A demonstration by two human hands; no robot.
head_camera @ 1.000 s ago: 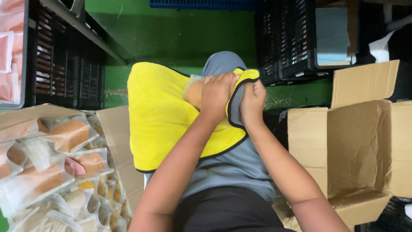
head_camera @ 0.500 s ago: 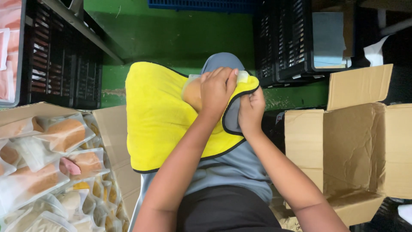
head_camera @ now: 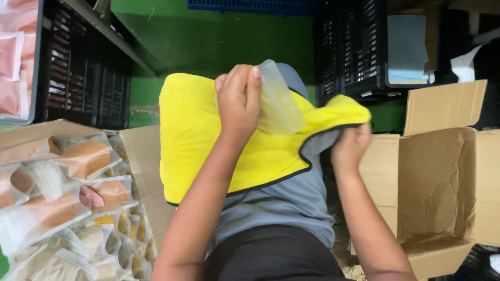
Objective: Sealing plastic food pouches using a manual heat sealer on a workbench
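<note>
My left hand (head_camera: 238,101) is closed around a clear plastic pouch (head_camera: 278,101), thumb and fingers pinching its near edge so that it sticks up and tilts off to the right, just above the yellow cloth (head_camera: 195,130). The cloth lies draped over my lap, its yellow face up and a grey underside showing where its right corner is folded back. My right hand (head_camera: 350,148) grips that folded corner from below, fingers curled shut on the fabric, a little apart from the pouch. To my right stands an open cardboard box (head_camera: 442,182), its flaps raised and the inside bare brown card. To my left, another cardboard box (head_camera: 140,151) holds a heap of filled clear bags (head_camera: 62,192), brown and tan contents showing through them. Black plastic crates (head_camera: 359,47) stand ahead of me on the green floor (head_camera: 219,41), with more black crates on a rack at the far left.
</note>
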